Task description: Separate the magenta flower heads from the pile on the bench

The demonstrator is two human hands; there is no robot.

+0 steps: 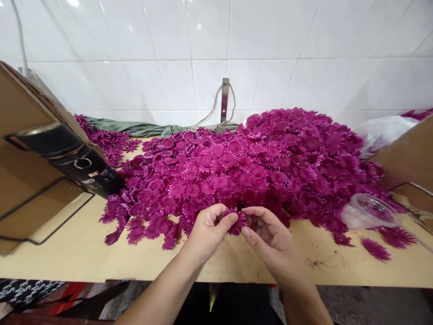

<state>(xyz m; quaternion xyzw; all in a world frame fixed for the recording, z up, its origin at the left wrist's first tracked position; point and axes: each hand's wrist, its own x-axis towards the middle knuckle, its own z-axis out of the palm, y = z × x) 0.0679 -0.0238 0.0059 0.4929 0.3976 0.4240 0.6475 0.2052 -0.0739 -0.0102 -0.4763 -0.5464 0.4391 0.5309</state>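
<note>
My left hand [212,228] pinches a magenta artificial flower head [236,221] between thumb and fingers, just above the table's front edge. From the other side, my right hand [269,234] has its fingers curled at the flower's edge, index finger and thumb against the petals. Its inner fingertips are partly hidden. Right behind both hands rises a large heap of similar magenta flower heads [230,167], many layered on one another. Below the table edge, between my forearms, a small green pointed tip [212,303] shows; what it belongs to is unclear.
A black vacuum flask [72,158] leans at the left beside a cardboard box [23,180]. On the right are a clear plastic cup [370,212] lying tipped, loose flower heads [376,249] and another cardboard box [409,158]. Green cloth [128,127] lies along the tiled wall [169,85].
</note>
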